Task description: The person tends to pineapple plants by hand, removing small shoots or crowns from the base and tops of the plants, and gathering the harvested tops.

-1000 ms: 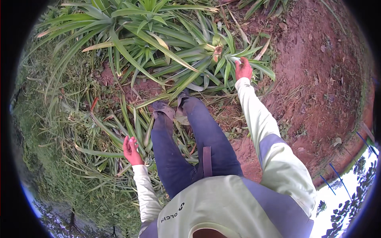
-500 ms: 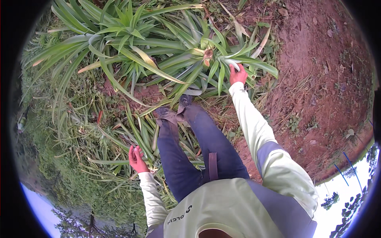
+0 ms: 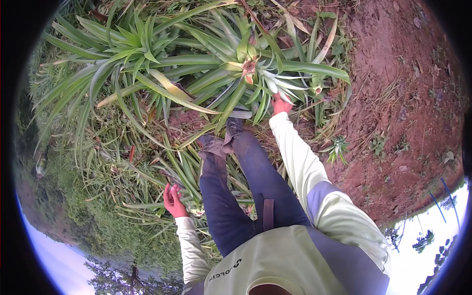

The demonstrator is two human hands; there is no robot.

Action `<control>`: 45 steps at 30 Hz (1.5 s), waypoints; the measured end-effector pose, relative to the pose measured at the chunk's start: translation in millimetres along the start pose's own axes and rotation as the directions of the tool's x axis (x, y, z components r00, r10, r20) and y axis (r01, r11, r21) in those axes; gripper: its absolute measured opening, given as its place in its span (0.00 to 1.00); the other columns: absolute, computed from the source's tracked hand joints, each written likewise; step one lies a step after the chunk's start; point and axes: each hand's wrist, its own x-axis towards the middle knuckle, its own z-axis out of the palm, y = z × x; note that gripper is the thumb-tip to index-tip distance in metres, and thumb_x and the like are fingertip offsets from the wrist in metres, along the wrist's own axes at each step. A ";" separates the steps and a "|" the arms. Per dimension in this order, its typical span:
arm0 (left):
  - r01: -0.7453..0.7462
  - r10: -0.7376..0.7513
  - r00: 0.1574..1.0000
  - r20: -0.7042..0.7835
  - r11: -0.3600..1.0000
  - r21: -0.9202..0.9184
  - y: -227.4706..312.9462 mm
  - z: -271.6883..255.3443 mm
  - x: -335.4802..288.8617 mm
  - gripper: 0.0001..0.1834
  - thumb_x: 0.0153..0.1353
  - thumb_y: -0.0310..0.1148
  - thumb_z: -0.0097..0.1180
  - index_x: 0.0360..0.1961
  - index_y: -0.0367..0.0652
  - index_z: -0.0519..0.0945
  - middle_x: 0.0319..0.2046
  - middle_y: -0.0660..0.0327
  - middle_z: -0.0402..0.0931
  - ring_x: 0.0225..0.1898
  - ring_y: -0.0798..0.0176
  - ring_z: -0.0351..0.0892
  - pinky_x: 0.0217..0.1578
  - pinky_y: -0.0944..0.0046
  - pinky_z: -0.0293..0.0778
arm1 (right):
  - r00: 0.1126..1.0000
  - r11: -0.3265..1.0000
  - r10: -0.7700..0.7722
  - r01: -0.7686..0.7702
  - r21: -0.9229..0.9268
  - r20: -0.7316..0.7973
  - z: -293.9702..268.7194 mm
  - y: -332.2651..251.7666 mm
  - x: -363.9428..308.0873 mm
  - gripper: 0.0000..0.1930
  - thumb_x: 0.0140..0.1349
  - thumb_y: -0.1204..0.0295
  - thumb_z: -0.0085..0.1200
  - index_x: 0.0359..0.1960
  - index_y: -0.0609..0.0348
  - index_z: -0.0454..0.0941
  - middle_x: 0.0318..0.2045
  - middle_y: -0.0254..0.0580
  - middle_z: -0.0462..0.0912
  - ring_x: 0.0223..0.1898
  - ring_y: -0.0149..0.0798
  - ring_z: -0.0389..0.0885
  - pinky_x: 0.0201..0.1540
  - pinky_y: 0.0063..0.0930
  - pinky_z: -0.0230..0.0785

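Observation:
My right hand [image 3: 281, 104] is closed around the pale leaves of a shoot [image 3: 275, 84] at the side of a large pineapple plant [image 3: 209, 61]. Beside the shoot, the plant's middle shows a brown, torn stub [image 3: 249, 68]. To the right of my right hand, a pale broken base [image 3: 318, 90] shows among the leaves. My left hand [image 3: 173, 200] hangs low beside my left leg, fingers loosely bent and apart, with nothing clearly visible in it. A thin dark strip [image 3: 172, 178] shows just beyond its fingertips; I cannot tell whether it is held.
My boots [image 3: 212, 144] stand among cut leaves, with a flat greyish strip [image 3: 240, 113] by the right one. Another spiky pineapple plant [image 3: 140, 44] spreads at the far left. A small leafy shoot [image 3: 338, 149] lies on reddish soil [image 3: 398, 108] at the right.
My right hand has moved left and nearer to me, from a leaf tip to the shoot's pale leaves. The small shoot on the soil now shows beside my right sleeve. My left hand has barely moved.

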 end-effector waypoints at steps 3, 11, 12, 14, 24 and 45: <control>-0.004 0.004 1.000 -0.001 1.000 0.006 -3.3 -3.0 -2.6 0.19 0.70 0.37 0.55 0.58 0.39 0.74 0.43 0.58 0.82 0.41 0.69 0.80 0.38 0.71 0.74 | 0.996 0.997 0.065 -0.066 0.028 0.061 -2.6 -15.5 -14.8 0.20 0.61 0.74 0.62 0.54 0.61 0.75 0.48 0.44 0.82 0.46 0.43 0.83 0.46 0.45 0.76; -0.026 0.028 0.999 0.030 0.998 -0.056 12.4 20.6 -4.6 0.19 0.68 0.34 0.57 0.57 0.38 0.74 0.42 0.59 0.83 0.40 0.71 0.81 0.41 0.73 0.74 | 0.982 0.986 0.149 -0.139 0.091 -0.114 -63.9 -17.4 2.3 0.16 0.63 0.75 0.57 0.52 0.66 0.73 0.45 0.50 0.83 0.41 0.45 0.86 0.37 0.40 0.81; -0.035 0.037 0.999 0.033 0.998 -0.052 11.3 22.7 -4.8 0.19 0.68 0.34 0.57 0.57 0.38 0.74 0.42 0.59 0.83 0.40 0.70 0.81 0.41 0.72 0.74 | 0.987 0.984 0.135 -0.124 0.132 -0.085 -83.6 -5.4 4.1 0.16 0.63 0.76 0.56 0.51 0.68 0.73 0.43 0.51 0.83 0.39 0.45 0.86 0.33 0.37 0.81; -0.021 0.020 1.000 -0.007 0.998 -0.064 6.6 15.8 -8.5 0.19 0.68 0.34 0.57 0.57 0.38 0.74 0.42 0.59 0.83 0.40 0.70 0.81 0.41 0.72 0.74 | 0.982 0.995 0.084 -0.074 0.064 -0.169 -104.8 -15.6 -26.8 0.14 0.63 0.76 0.58 0.48 0.70 0.75 0.39 0.51 0.84 0.32 0.43 0.86 0.28 0.30 0.81; -0.035 0.035 0.999 0.019 0.998 -0.044 44.2 10.6 -14.9 0.21 0.67 0.35 0.58 0.58 0.38 0.74 0.41 0.60 0.83 0.40 0.72 0.80 0.41 0.71 0.75 | 0.810 0.970 0.035 -0.169 -0.176 -0.585 -483.1 -185.2 27.9 0.15 0.64 0.66 0.61 0.38 0.70 0.77 0.27 0.47 0.84 0.23 0.37 0.84 0.20 0.26 0.76; -0.009 0.020 0.998 0.056 0.981 -0.193 3.2 -26.7 89.4 0.21 0.67 0.30 0.57 0.58 0.35 0.73 0.42 0.59 0.82 0.42 0.71 0.79 0.46 0.71 0.73 | 0.142 0.007 -0.373 0.989 -0.150 0.917 374.5 -161.8 -196.8 0.38 0.58 0.53 0.62 0.65 0.59 0.63 0.59 0.57 0.72 0.60 0.57 0.71 0.67 0.42 0.61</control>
